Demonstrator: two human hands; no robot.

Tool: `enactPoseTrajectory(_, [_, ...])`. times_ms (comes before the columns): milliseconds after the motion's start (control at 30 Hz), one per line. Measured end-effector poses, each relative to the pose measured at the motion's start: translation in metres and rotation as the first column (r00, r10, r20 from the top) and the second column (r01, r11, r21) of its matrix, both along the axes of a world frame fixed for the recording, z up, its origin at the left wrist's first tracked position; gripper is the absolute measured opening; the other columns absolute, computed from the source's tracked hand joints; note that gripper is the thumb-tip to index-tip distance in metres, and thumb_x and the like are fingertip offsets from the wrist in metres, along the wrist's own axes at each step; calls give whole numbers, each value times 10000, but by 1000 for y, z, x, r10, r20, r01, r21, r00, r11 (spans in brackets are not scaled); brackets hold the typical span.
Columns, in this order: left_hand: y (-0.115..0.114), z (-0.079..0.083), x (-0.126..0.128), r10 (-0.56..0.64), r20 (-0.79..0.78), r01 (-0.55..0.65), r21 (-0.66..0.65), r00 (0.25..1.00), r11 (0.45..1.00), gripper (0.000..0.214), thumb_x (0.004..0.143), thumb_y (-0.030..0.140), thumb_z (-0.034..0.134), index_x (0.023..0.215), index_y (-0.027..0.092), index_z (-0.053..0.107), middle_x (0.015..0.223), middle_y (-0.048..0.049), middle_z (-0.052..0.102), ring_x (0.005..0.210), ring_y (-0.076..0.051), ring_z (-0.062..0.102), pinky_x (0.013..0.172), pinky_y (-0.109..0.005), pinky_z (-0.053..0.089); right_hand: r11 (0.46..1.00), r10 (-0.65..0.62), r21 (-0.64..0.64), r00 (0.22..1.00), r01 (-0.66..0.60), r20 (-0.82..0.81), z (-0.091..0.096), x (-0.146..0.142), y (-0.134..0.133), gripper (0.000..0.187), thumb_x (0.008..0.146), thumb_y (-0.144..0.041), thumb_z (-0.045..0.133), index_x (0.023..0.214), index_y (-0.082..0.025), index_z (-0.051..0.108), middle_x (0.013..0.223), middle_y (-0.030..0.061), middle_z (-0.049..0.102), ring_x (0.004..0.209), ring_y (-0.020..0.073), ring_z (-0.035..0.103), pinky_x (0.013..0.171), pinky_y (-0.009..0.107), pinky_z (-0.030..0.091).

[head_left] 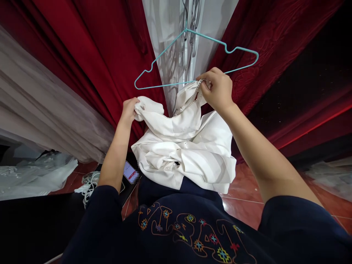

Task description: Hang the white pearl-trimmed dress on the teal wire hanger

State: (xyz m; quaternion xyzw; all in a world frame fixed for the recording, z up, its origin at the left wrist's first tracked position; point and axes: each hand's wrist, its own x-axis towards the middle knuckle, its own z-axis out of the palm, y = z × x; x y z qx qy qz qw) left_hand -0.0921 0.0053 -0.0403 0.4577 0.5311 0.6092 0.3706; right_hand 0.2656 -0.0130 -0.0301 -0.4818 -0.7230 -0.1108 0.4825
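A white garment (176, 128) with a beaded neckline lies bunched over my lap, its upper part held up by both hands. My left hand (129, 109) is closed on its left shoulder edge. With thumb and fingers my right hand (217, 90) pinches the beaded edge on the other side, close to the bottom bar of a light-blue hanger (226, 47). The hanger hangs by its hook just beyond the garment, and its bar passes behind my right hand. Folds hide most of the garment's lower part.
Red curtains (107, 55) hang on both sides of a white metal grille (189, 40). A lit phone (130, 172) and a white cable (89, 189) lie to my left by a black surface (41, 223). Sheer white fabric (41, 172) rests on the red tiled floor (243, 190).
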Motion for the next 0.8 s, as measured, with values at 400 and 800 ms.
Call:
enactPoseTrajectory(400, [57, 127, 42, 84, -286, 8, 307, 955, 952, 292, 941, 32, 694, 701, 168, 601, 619, 28, 405, 626, -97, 448, 580, -253, 434, 999, 32, 9, 999, -31, -9, -4, -1, 1, 350, 1040, -432, 475, 1099, -239, 762, 1050, 124, 722, 928, 279, 689, 838, 440, 595])
enactPoseTrajectory(800, [41, 106, 45, -148, -627, 417, 306, 765, 856, 290, 900, 453, 682, 1161, 330, 653, 1268, -10, 736, 1218, -264, 666, 1104, -459, 558, 996, -42, -79, 998, 45, 36, 4, -2, -11, 262, 1023, -338, 493, 1108, -256, 727, 1124, 112, 722, 1018, 293, 694, 882, 419, 556])
